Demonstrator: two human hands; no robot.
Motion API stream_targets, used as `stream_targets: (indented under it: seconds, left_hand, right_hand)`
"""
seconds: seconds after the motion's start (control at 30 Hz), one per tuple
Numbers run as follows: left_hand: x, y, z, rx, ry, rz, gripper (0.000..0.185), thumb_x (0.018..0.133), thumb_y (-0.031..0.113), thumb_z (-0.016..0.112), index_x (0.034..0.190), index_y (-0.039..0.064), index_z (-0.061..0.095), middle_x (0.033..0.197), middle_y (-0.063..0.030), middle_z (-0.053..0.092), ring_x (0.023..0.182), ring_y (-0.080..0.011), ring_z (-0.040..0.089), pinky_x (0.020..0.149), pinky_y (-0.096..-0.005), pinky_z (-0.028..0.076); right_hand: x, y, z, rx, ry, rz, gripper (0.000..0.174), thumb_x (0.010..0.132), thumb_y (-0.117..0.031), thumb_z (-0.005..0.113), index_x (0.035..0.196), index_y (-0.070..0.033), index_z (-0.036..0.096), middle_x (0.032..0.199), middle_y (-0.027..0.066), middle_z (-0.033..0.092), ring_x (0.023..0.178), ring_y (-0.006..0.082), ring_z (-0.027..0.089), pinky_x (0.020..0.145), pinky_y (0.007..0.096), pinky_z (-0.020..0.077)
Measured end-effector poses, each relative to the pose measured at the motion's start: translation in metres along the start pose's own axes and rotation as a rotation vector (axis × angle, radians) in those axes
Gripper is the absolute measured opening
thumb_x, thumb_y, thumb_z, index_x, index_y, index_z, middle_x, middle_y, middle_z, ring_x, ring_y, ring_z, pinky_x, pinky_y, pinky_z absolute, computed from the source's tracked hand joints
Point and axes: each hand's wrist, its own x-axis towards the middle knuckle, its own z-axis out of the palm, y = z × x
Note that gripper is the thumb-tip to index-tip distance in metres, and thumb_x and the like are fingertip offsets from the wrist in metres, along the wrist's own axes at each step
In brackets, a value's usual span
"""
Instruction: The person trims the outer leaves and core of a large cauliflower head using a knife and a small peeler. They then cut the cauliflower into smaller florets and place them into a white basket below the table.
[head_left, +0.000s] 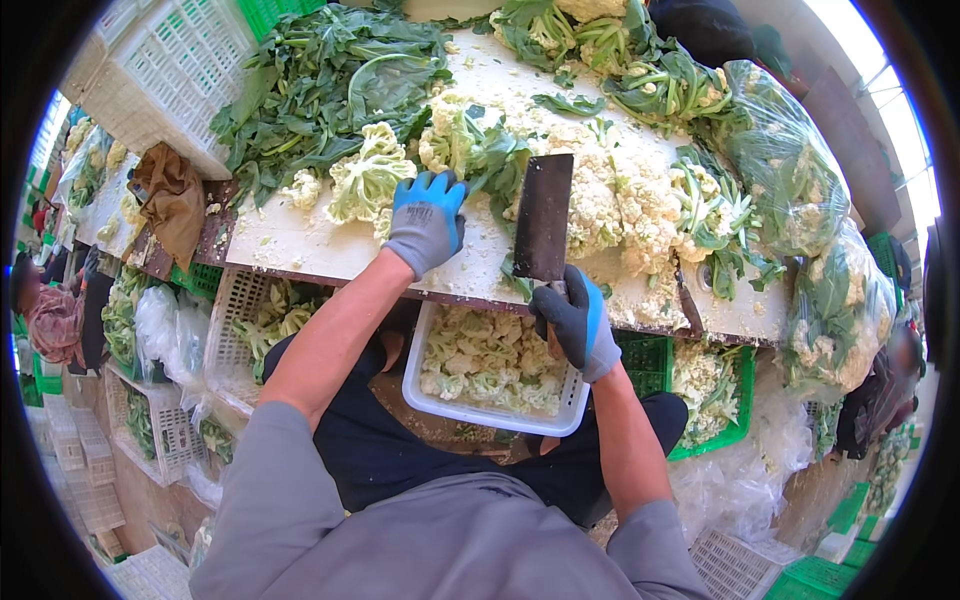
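Observation:
In a blue-and-grey work glove, my left hand (427, 217) rests at a piece of cauliflower near the board's front edge; its fingertips are partly hidden, and whether it grips is unclear. A larger cut cauliflower piece (371, 176) lies just left of it. My right hand (576, 321), gloved too, is closed round the wooden handle of a cleaver (544, 217), whose broad dark blade points away from me. Cauliflower heads (630, 199) are heaped right of the blade. Below the table edge, a white plastic tub (495, 424) holds cut florets (491, 360).
Leaves (330, 97) are piled at the back left beside white crates (180, 75). Bagged cauliflower (787, 165) stands at the right. A green crate (742, 405) of trimmings and a white crate (225, 330) flank my legs. People are at both far sides.

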Motion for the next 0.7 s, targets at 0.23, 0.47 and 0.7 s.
stream_targets:
  seconds: [0.23,0.47,0.7]
  left_hand:
    - [0.087,-0.003,0.012,-0.215,-0.203,-0.472,0.077,0.1,0.043,0.068,0.166,0.012,0.043,0.127,-0.0254,0.076,0.114,-0.0442,0.074,0.101,-0.0526,0.057]
    - [0.13,0.011,0.041,-0.119,0.003,-0.502,0.053,0.094,0.024,0.072,0.145,0.014,0.06,0.141,-0.0315,0.061,0.124,-0.0467,0.068,0.102,-0.053,0.057]
    - [0.123,-0.058,0.085,-0.66,0.422,-0.451,0.024,0.089,0.004,0.071,0.113,0.004,0.075,0.096,-0.0151,0.08,0.085,-0.0265,0.074,0.084,-0.0379,0.059]
  right_hand:
    - [-0.009,0.016,-0.027,-0.038,-0.005,0.002,0.036,0.1,-0.021,0.071,0.13,-0.001,0.066,0.089,0.0024,0.066,0.07,0.0099,0.06,0.063,0.0304,0.0511]
    - [-0.019,0.006,-0.041,-0.029,-0.034,0.033,0.039,0.1,-0.024,0.073,0.131,-0.002,0.065,0.09,0.0036,0.067,0.068,0.0105,0.062,0.062,0.0298,0.0519]
    - [-0.015,0.013,-0.049,-0.009,-0.035,0.008,0.041,0.099,-0.028,0.074,0.129,-0.002,0.067,0.084,0.004,0.069,0.065,0.0095,0.064,0.06,0.0307,0.0515]
